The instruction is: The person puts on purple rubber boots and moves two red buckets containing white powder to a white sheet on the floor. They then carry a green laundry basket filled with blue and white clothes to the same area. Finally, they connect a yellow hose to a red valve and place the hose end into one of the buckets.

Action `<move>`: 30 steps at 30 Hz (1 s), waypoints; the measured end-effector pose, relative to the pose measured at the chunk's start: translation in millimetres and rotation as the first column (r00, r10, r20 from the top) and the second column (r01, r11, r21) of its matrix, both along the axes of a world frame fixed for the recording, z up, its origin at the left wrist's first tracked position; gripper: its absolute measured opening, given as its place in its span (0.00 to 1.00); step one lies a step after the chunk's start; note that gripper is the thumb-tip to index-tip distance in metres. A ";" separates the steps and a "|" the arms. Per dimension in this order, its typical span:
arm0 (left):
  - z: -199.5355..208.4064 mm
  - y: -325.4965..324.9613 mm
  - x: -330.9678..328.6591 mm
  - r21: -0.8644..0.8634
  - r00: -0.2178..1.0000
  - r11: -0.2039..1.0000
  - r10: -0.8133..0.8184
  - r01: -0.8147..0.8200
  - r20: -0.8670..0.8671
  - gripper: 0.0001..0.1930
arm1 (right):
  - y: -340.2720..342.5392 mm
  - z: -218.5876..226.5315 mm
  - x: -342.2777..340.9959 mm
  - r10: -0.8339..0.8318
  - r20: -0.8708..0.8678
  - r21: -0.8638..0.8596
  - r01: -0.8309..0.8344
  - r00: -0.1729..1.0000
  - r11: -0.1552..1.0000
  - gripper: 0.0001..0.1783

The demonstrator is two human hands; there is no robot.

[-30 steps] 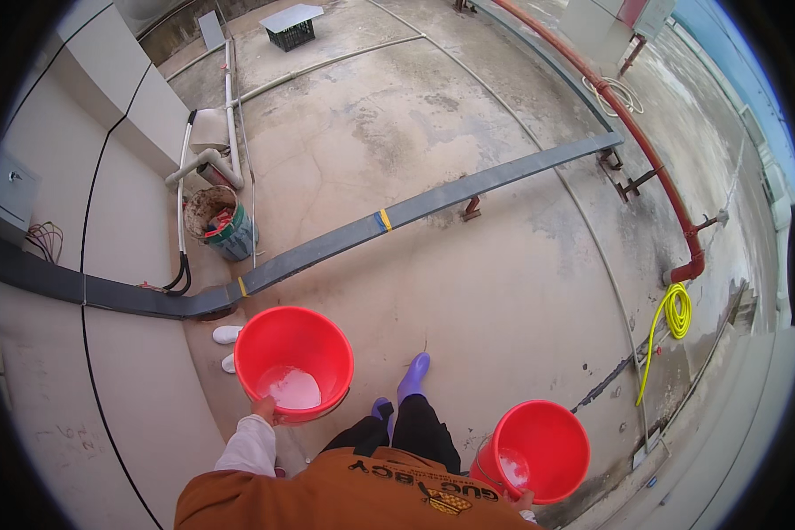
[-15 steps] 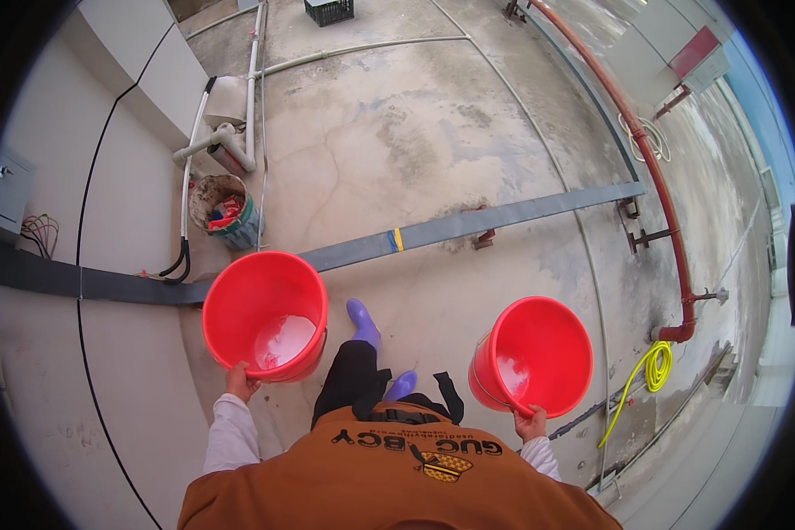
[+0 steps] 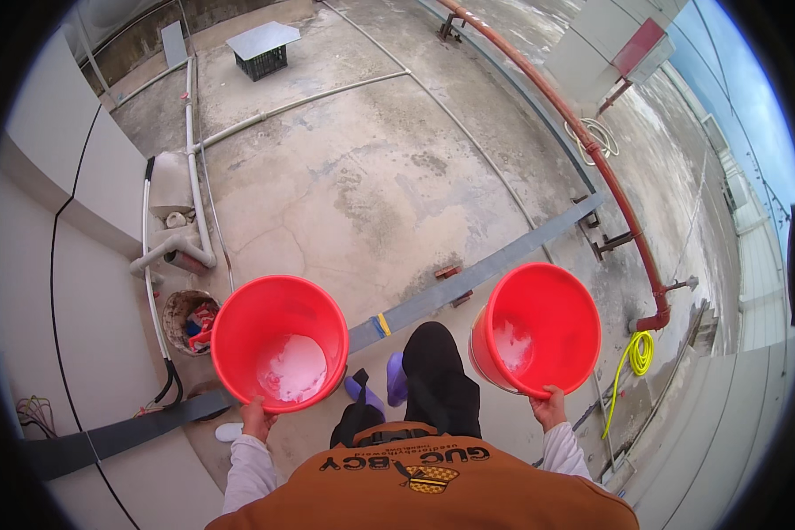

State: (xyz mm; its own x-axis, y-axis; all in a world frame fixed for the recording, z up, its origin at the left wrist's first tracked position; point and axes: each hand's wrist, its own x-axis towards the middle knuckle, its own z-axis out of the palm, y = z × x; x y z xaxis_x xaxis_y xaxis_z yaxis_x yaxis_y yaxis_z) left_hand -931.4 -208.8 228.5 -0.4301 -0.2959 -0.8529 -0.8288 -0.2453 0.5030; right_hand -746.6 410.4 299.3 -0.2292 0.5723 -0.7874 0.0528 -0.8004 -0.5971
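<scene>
My left hand is closed on the near rim of a red bucket, its mouth tipped up toward me. My right hand grips the near rim of a second red bucket of the same kind. A whitish, frothy-looking layer covers part of each bucket's bottom. Both buckets hang apart, one to each side of my legs. Below them, my purple boots stand close to a low grey strip that crosses my way.
A pail holding red and blue items stands by the left wall near white pipes. Farther off are a vent with a flat grey cap and thin floor pipes. On the right are a red pipe and a coiled yellow hose.
I have stepped forward, and the grey strip is now nearer my feet. One black-trousered knee has risen between the buckets. Both hands still hold the bucket rims.
</scene>
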 end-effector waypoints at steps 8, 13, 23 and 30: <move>6.3 13.9 -102.9 -0.107 0.982 0.991 0.063 -0.084 -0.180 0.10 | 16.4 -33.3 -178.7 0.085 0.010 0.036 -0.085 0.996 0.996 0.18; -3.9 19.9 -186.8 -0.155 0.980 0.972 0.161 -0.179 -0.120 0.11 | 32.2 -66.0 -333.3 0.180 0.054 0.021 -0.181 0.982 0.983 0.17; 6.9 2.2 -387.5 -0.028 0.969 0.981 0.186 -0.193 -0.162 0.12 | 52.4 -43.6 -579.7 0.385 0.003 -0.098 -0.383 0.923 0.919 0.18; 0.4 -12.3 -513.3 0.193 0.855 0.932 0.359 -0.307 -0.374 0.17 | 29.1 -47.9 -716.4 0.389 0.017 -0.147 -0.382 0.921 0.912 0.20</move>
